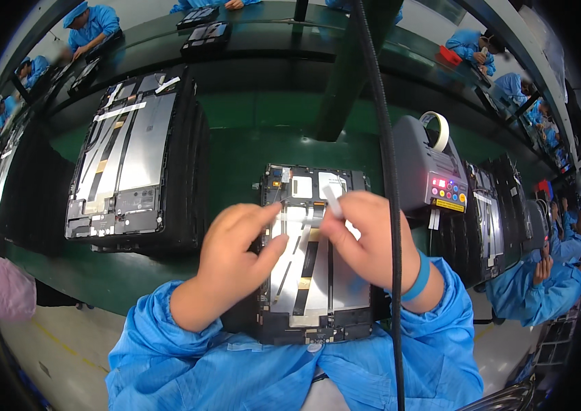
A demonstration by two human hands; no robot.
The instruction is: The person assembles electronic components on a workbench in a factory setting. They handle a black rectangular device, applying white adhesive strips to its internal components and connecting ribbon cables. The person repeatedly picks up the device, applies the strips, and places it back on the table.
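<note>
In front of me lies an opened tablet-like device (352, 291), with silver panels, a black frame and dark ribbon cables running along it. My right hand (369, 229) pinches a short whitish strip of tape (332, 200) over the device's upper part. On the device's left side is my left hand (239, 243), its thumb and forefinger apart and the fingertips at the panel. Between the two hands a pale strip (297, 218) crosses the silver surface. A blue band circles my right wrist.
A tall stack of similar devices (132, 137) stands on the left of the green bench (235, 144). To the right are a grey tape dispenser (434, 171) with lit buttons and more stacked devices (488, 219). A black cable (395, 274) hangs before me. Co-workers in blue sit around.
</note>
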